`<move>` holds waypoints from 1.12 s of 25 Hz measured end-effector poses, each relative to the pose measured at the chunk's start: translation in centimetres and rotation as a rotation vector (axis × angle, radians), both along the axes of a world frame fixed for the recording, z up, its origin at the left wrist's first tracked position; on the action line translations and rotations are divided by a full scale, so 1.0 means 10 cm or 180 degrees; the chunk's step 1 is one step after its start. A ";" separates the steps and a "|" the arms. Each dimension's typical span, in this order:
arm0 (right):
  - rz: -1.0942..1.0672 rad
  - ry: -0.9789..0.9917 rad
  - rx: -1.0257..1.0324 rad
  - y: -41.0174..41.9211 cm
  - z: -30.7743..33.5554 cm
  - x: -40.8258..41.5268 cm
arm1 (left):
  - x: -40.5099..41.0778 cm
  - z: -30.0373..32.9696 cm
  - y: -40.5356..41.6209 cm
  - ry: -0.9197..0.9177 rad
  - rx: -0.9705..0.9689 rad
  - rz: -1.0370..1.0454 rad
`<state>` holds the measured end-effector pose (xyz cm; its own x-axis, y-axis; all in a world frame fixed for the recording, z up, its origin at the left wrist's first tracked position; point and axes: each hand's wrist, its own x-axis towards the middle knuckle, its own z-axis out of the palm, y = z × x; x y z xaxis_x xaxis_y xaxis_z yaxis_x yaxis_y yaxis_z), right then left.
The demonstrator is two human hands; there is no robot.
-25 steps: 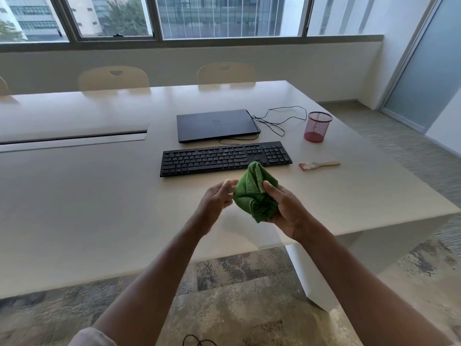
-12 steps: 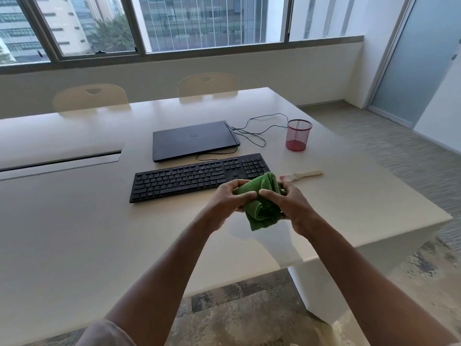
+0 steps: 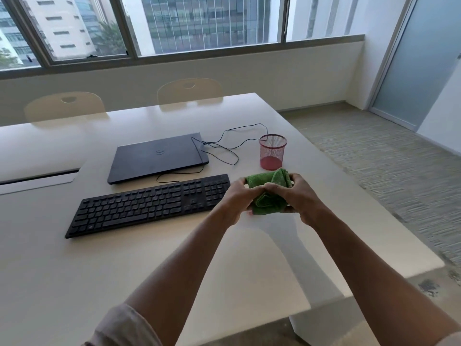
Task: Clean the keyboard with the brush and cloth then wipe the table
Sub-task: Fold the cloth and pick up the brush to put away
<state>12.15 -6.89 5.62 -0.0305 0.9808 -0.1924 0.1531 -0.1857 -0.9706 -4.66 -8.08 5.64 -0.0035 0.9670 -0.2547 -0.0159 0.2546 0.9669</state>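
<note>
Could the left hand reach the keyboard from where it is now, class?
Probably yes, once freed. The left hand grips the green cloth together with the right hand, just beside the keyboard; nothing lies between them on the table.

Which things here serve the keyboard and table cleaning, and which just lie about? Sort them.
For the job:
- bunched green cloth, gripped by left hand and right hand
- black full-size keyboard
- pale table
The brush is not visible now.

Lying about:
- closed dark laptop
- thin black cable
- red mesh cup
</note>
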 end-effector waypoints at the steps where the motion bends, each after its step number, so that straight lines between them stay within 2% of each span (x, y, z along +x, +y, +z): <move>1: -0.0041 -0.0176 0.0057 0.13 0.01 0.12 | 0.13 -0.01 0.14 0.0043 -0.0005 0.0027; 6: -0.0300 -0.0681 0.0146 0.74 -0.03 0.62 | 0.61 -0.06 0.69 0.0456 0.0084 0.0106; 13: -0.0362 -0.1125 0.0209 1.14 -0.22 0.96 | 0.96 -0.19 1.11 0.1879 0.0292 0.0296; 16: -0.0346 -0.1684 0.0476 1.23 -0.24 0.99 | 0.99 -0.22 1.20 0.2401 0.0298 0.0298; 20: -0.0248 -0.2262 0.0583 1.29 -0.24 0.99 | 0.98 -0.27 1.26 0.2817 0.0135 0.0240; 28: -0.0179 -0.2409 0.0487 1.29 -0.25 0.96 | 0.95 -0.31 1.27 0.2960 0.0049 0.0185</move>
